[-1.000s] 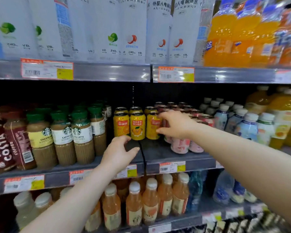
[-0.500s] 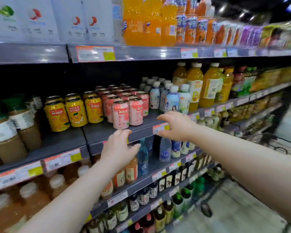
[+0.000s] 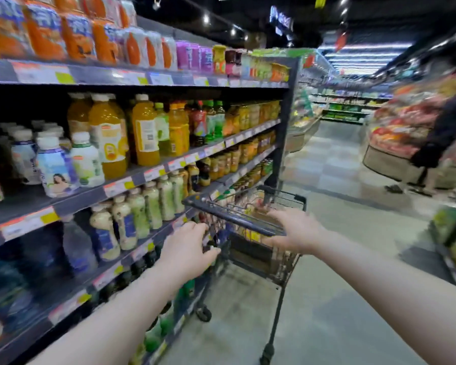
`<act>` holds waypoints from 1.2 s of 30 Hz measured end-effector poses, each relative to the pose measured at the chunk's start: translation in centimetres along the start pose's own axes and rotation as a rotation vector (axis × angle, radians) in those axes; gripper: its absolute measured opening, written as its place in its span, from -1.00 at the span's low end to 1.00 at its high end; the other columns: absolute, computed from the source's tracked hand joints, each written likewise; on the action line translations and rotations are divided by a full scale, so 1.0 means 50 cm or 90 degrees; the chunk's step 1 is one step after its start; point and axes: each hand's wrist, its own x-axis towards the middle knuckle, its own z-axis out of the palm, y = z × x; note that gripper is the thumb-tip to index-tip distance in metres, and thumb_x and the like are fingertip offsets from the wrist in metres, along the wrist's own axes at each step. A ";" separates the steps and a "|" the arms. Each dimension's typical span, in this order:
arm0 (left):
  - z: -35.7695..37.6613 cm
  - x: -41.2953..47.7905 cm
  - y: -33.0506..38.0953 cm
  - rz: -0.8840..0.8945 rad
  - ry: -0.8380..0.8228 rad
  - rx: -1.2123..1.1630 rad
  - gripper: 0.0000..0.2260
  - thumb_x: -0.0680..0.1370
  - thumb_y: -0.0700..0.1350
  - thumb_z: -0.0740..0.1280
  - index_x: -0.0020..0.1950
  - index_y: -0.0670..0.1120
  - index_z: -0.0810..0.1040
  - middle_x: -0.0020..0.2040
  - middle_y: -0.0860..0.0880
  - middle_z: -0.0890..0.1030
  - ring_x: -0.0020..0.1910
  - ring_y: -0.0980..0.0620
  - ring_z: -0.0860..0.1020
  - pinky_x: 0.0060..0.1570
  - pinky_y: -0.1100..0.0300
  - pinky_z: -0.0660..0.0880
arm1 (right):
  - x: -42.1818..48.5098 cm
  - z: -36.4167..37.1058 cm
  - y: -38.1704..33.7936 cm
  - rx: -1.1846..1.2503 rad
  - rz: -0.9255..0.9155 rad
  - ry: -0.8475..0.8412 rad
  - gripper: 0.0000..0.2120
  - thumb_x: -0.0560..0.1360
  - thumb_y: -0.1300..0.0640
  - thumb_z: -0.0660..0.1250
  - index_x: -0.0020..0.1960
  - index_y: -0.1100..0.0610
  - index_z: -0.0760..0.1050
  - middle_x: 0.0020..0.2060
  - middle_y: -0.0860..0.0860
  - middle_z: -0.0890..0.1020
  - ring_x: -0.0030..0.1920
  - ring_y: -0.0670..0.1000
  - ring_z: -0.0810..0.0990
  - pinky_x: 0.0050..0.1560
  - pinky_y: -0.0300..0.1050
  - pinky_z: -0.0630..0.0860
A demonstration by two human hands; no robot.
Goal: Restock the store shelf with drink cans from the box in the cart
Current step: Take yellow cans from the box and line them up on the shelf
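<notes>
the left hand [image 3: 187, 248] hung just short of the cart [image 3: 229, 216], at its near corner on the shelf side. its fingers were loosely curled and it held nothing. the right hand [image 3: 295, 230] lay flat and spread over the cart's near rim, palm down and fingers straight, with nothing in its grasp. whether it touched the rim could not be told.

the box [image 3: 257, 215] sat inside the cart, just beyond both hands and below them, seen only in part through the wire. it looked like tan cardboard, and what it held was too blurred to make out.

the cart was a small basket of thin dark wire with a thicker dark rim, standing on slim legs with black wheels [image 3: 204, 313]. its left side was close against the shelf [image 3: 132, 180], a tall rack of dark grey metal boards with price tags along their front edges. level with the cart stood pale, round-shouldered plastic bottles [image 3: 153, 204] with white caps. above them were tall clear bottles of orange juice [image 3: 145, 133] and squat white bottles [image 3: 55, 167].

the floor [image 3: 327, 299] under the cart was smooth, grey and glossy. well beyond the cart, to its right, a person [image 3: 448, 127] in dark clothes stood by a heaped display [image 3: 395, 133].
</notes>
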 end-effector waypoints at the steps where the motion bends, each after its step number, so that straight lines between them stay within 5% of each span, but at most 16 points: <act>1: 0.021 0.023 0.054 0.022 -0.003 -0.003 -0.43 0.45 0.27 0.26 0.40 0.05 0.32 0.34 0.01 0.41 0.30 -0.05 0.41 0.19 0.03 0.44 | -0.016 0.005 0.061 0.002 0.034 -0.009 -0.33 0.42 -0.25 0.27 0.45 -0.06 0.19 0.38 0.05 0.37 0.36 0.13 0.36 0.33 0.09 0.32; 9: 0.202 0.149 0.417 0.175 -0.100 0.038 -0.47 0.44 0.28 0.25 0.31 0.02 0.38 0.27 -0.03 0.44 0.29 -0.08 0.41 0.19 0.02 0.40 | -0.136 0.046 0.436 0.018 0.221 -0.062 -0.37 0.48 -0.19 0.23 0.47 -0.01 0.17 0.41 0.05 0.31 0.41 0.13 0.29 0.37 0.08 0.25; 16: 0.323 0.282 0.588 0.249 -0.158 0.064 -0.47 0.46 0.25 0.24 0.33 0.01 0.35 0.25 -0.06 0.44 0.27 -0.11 0.41 0.19 -0.01 0.39 | -0.132 0.103 0.623 0.036 0.300 -0.072 -0.38 0.47 -0.19 0.24 0.46 -0.01 0.19 0.41 0.03 0.34 0.40 0.13 0.30 0.37 0.14 0.23; 27: 0.528 0.637 0.784 0.293 -0.204 0.038 -0.42 0.48 0.27 0.19 0.43 0.03 0.27 0.40 -0.03 0.35 0.36 -0.07 0.34 0.29 0.01 0.30 | 0.102 0.151 0.932 0.037 0.366 -0.086 -0.37 0.45 -0.20 0.24 0.45 -0.03 0.19 0.41 0.00 0.34 0.41 0.10 0.29 0.37 0.14 0.21; 36: 0.647 0.854 0.829 0.211 -0.232 0.053 -0.41 0.45 0.27 0.23 0.41 0.03 0.30 0.37 -0.02 0.40 0.33 -0.07 0.38 0.26 0.01 0.34 | 0.333 0.198 1.138 0.076 0.334 -0.128 -0.38 0.47 -0.17 0.25 0.46 -0.01 0.18 0.42 0.02 0.32 0.40 0.13 0.30 0.37 0.12 0.21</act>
